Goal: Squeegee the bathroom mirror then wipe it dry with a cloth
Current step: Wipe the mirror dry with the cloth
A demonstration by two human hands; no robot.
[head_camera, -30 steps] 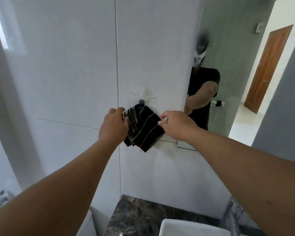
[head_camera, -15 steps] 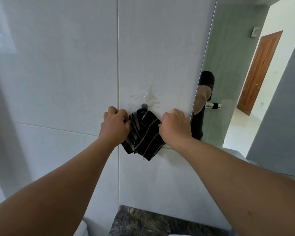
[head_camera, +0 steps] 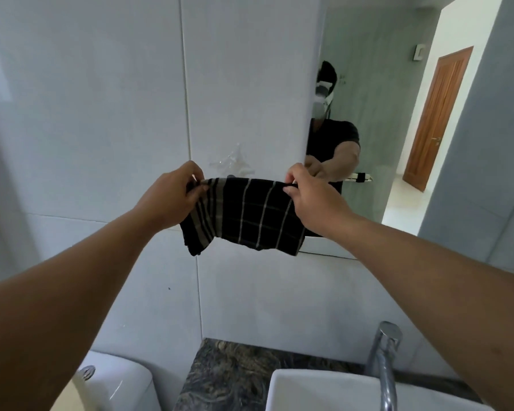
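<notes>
While the left hand (head_camera: 172, 198) and right hand (head_camera: 309, 192) each pinch a top corner of the dark striped cloth (head_camera: 244, 216), it hangs spread between them, just below the wall hook (head_camera: 230, 176) and at about 9 o'clock from the mirror (head_camera: 377, 129). Both grips look like light fingertip pinches, so one corner could slip free and drop the cloth toward the stone worktop (head_camera: 235, 378) or the basin (head_camera: 324, 391) at 6 o'clock, wetting it before any drying.
</notes>
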